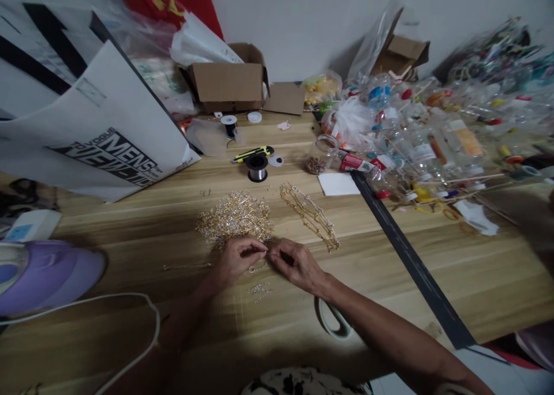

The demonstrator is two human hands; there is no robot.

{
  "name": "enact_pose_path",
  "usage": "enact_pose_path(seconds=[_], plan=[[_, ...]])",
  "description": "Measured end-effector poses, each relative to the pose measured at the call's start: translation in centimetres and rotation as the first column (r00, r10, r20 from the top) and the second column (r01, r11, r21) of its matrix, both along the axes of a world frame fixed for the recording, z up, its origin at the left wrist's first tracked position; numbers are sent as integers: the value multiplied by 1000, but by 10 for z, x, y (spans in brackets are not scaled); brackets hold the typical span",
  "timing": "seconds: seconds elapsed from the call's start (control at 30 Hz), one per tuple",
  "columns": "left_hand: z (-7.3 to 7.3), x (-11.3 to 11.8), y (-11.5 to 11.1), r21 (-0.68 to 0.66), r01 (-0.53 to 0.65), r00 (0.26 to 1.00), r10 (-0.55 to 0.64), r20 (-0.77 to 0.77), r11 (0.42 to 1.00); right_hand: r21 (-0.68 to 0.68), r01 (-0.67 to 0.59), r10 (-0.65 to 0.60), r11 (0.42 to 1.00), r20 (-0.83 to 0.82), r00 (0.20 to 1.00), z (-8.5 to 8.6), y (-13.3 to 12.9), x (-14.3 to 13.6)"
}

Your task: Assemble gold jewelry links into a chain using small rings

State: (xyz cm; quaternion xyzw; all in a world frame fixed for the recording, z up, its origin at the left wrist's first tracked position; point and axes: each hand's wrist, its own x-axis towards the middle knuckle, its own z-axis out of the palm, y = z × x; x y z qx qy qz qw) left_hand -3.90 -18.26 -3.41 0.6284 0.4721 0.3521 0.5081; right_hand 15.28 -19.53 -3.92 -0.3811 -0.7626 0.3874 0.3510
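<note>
My left hand (239,258) is pinched at the near edge of a pile of gold and silver chain pieces (236,215). Close beside it, my right hand (296,263) is also pinched, its fingertips almost touching the left ones. What the fingers hold is too small to make out; a thin chain with a ring (252,269) shows just below them. Nearer to me lies a small group of silver chain bits (260,291). Several long gold chains (311,216) are stretched out to the right of the pile.
Wire spools (257,169), a yellow cutter (252,154) and a jar of beads (318,157) stand behind the pile. Scissors (333,320) lie under my right forearm. Plastic bottles (424,150) crowd the right; a paper bag (95,112) and purple object (52,274) are left.
</note>
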Motion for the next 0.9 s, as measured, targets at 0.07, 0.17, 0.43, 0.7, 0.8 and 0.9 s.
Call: enact_pose_path(seconds=[0.07,0.17,0.43,0.7,0.8,0.9], plan=[[0,0,0,-4,1,1000,-1,6,1000,4,-3,3,1000,2,1000,0,0,0],[-1,0,0,-12,5,1000,-5,7,1000,8,-13,13,1000,7,1000,0,0,0],[-1,1,1,-17,11,1000,-11,9,1000,5,-32,32,999,31,999,0,0,0],[0,1,0,-25,27,1000,-27,0,999,7,-33,33,999,47,998,0,0,1],[1,2,0,-24,34,999,-34,2,999,12,-29,29,999,47,998,-1,-1,1],[1,1,0,-38,16,1000,-15,17,999,8,-28,28,1000,41,999,-1,0,1]])
